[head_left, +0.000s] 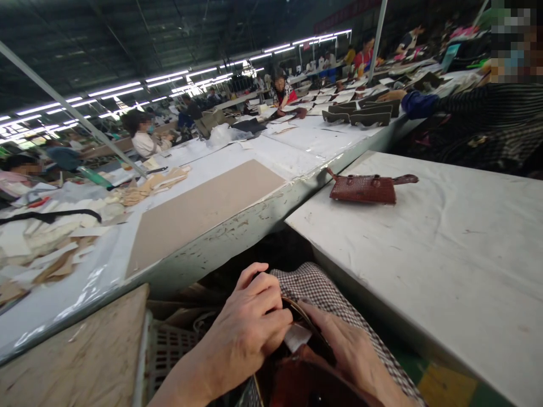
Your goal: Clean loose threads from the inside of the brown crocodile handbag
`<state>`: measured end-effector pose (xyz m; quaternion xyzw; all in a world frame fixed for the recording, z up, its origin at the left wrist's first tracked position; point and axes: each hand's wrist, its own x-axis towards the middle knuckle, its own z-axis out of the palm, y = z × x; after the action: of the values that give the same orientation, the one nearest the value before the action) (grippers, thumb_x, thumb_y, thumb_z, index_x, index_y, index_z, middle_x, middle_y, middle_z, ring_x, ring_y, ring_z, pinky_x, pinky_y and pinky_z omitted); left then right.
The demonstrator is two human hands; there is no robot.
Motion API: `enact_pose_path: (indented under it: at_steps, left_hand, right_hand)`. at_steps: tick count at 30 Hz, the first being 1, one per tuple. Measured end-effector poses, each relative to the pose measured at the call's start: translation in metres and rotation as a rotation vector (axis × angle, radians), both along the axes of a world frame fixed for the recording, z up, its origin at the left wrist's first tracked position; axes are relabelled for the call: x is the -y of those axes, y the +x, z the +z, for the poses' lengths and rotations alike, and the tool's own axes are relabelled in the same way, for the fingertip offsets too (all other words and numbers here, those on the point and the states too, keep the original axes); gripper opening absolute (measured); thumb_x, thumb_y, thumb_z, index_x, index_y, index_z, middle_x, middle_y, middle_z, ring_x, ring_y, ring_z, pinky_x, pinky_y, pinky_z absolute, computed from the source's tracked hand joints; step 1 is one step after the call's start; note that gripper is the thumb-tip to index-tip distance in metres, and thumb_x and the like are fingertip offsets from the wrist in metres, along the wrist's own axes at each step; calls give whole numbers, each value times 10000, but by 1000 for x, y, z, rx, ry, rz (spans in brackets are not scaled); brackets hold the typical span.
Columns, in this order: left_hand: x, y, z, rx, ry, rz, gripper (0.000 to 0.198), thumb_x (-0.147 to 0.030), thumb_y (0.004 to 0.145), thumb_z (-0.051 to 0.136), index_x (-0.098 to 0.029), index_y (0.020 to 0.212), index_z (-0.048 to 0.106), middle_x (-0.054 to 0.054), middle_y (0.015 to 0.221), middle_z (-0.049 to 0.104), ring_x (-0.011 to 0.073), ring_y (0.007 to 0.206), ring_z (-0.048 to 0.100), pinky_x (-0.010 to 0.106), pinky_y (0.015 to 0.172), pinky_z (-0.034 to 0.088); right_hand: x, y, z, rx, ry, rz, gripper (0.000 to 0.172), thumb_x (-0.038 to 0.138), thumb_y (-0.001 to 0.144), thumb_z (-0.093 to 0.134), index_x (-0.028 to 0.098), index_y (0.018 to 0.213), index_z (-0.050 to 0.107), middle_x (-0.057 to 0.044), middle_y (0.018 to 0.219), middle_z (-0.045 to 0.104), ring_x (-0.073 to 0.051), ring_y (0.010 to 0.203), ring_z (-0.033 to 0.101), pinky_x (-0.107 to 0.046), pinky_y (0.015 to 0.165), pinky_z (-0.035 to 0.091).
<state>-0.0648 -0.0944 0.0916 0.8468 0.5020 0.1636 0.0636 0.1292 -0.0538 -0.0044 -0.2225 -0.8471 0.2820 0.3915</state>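
Observation:
An open reddish-brown leather bag (pixel 314 381) sits low in front of me, over a checked cloth (pixel 305 280) at my lap. My left hand (pixel 250 325) is closed on the bag's rim, its fingers curled over the edge. On the other side my right hand (pixel 350 345) grips the rim, with its fingertips partly hidden inside or behind it. A small pale patch (pixel 297 337) shows inside the opening between the hands. The bag's lower part is out of frame.
On the white table (pixel 449 249) at right lies a brown crocodile-textured leather piece with straps (pixel 365 189). A long bench carries a beige board (pixel 207 212) and scraps (pixel 59 260). A plastic basket (pixel 172 345) stands at lower left. A co-worker's sleeve (pixel 466 104) reaches in at right.

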Motion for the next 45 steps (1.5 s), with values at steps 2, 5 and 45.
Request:
enact_pose_path:
  at_steps: [2, 5, 45]
  left_hand:
    - [2, -1, -2, 40, 20, -4, 206, -34, 896, 492, -164, 876, 650, 7, 733, 507, 184, 892, 454, 528, 1083, 262]
    - [8, -2, -4, 65, 73, -11, 190, -28, 884, 524, -164, 889, 657, -2, 714, 518, 177, 887, 466, 519, 1097, 263]
    - [0, -3, 2, 145, -69, 64, 176, -18, 909, 477, -163, 894, 577, 39, 1194, 619, 137, 1036, 617, 242, 901, 504]
  right_hand:
    - [1, 0, 2, -25, -4, 35, 477, 451, 1003, 431, 142, 1365, 421, -96, 1173, 674, -124, 1037, 672, -171, 903, 539]
    - [3, -3, 8, -65, -56, 61, 467, 441, 992, 468, 147, 1354, 453, -89, 1152, 680, -121, 996, 679, -167, 879, 545]
    - [-7, -6, -4, -73, 111, -159, 227, 302, 1017, 392, 192, 896, 548, -72, 928, 651, -118, 721, 688, -154, 498, 525]
